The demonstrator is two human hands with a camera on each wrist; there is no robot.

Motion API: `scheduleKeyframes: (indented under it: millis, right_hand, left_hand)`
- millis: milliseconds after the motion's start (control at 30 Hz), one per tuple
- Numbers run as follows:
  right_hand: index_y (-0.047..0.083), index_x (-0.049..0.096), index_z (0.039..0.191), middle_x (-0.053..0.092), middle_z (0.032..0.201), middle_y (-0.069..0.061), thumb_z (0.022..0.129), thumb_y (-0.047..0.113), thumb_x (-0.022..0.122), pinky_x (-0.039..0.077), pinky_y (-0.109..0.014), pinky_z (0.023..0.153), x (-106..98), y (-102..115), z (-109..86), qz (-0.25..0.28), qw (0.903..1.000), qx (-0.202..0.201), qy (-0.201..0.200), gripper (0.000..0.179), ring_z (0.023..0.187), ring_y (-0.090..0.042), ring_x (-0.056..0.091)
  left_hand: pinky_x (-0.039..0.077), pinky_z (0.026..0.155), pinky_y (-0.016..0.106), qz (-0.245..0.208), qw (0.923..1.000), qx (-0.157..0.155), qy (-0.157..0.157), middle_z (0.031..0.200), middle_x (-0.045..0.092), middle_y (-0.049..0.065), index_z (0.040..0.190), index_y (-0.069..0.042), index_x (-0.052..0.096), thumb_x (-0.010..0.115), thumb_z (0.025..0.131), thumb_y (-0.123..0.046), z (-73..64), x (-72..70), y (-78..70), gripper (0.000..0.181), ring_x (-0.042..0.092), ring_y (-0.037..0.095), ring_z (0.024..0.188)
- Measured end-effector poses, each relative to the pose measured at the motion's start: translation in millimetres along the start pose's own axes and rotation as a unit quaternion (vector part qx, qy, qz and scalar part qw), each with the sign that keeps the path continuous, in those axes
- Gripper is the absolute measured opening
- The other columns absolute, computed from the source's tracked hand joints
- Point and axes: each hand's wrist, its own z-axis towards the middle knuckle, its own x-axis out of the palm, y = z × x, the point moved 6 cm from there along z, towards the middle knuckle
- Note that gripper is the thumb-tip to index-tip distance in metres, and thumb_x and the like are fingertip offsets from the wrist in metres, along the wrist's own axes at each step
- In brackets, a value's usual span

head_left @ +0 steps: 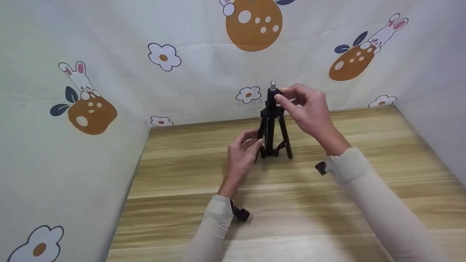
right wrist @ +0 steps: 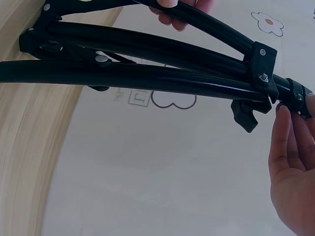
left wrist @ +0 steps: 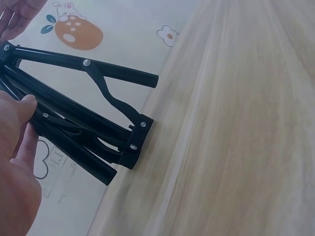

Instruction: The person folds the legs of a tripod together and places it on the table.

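Note:
A small black tripod (head_left: 270, 133) stands upright near the back of the wooden table, its legs only slightly spread. At its top a silver screw stud (head_left: 273, 85) points up. My left hand (head_left: 242, 153) pinches one leg (left wrist: 74, 152) between thumb and fingers, around mid-length. Higher up, my right hand (head_left: 309, 109) grips the collar (right wrist: 297, 96) just below the stud, thumb on the near side. In the right wrist view a clamp lever (right wrist: 244, 116) juts from below the leg hub (right wrist: 263, 69). Hinged braces (left wrist: 109, 93) join the legs to the lower bracket (left wrist: 140, 137).
A pale cloth wall (head_left: 204, 83) printed with rabbits, oranges and flowers rises right behind the tripod and along both sides. The wood-grain table (head_left: 182, 218) stretches toward me under both forearms. A black wrist mount (head_left: 242, 214) sticks out from the left sleeve, another (head_left: 321, 168) from the right.

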Motion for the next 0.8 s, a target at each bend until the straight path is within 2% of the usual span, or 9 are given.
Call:
scheduleKeyframes:
  millis: [167,433,800]
  right_hand:
    - [0.013,0.082,0.115,0.084,0.104,-0.005,0.101,0.024,0.081,0.067,-0.018,0.079,-0.8,-1.5,-0.1,-0.005,1.0000,0.005,0.004,0.019,0.085,-0.014,0.078]
    - [0.014,0.083,0.116,0.084,0.104,-0.003,0.101,0.026,0.080,0.066,-0.017,0.079,0.5,-2.8,-0.5,-0.014,0.9998,0.007,0.010,0.019,0.085,-0.009,0.077]
    - [0.015,0.082,0.117,0.084,0.105,-0.002,0.101,0.027,0.080,0.066,-0.016,0.081,-0.4,-3.2,-0.2,-0.023,0.9997,0.006,0.004,0.020,0.086,-0.007,0.077]
  left_hand:
    - [0.066,0.103,0.035,-0.002,1.0000,0.000,-0.003,0.120,0.076,0.020,0.121,0.004,0.072,0.080,0.091,0.010,0.0,2.0,-0.4,0.032,0.076,0.027,0.114]
    - [0.066,0.103,0.035,-0.011,0.9999,-0.007,-0.007,0.120,0.076,0.021,0.122,0.004,0.071,0.081,0.093,0.006,-1.7,3.1,1.9,0.031,0.076,0.026,0.113]
    - [0.065,0.106,0.034,-0.015,0.9998,-0.012,-0.009,0.122,0.075,0.023,0.122,0.006,0.070,0.080,0.093,0.008,0.8,4.9,1.7,0.031,0.075,0.028,0.117]
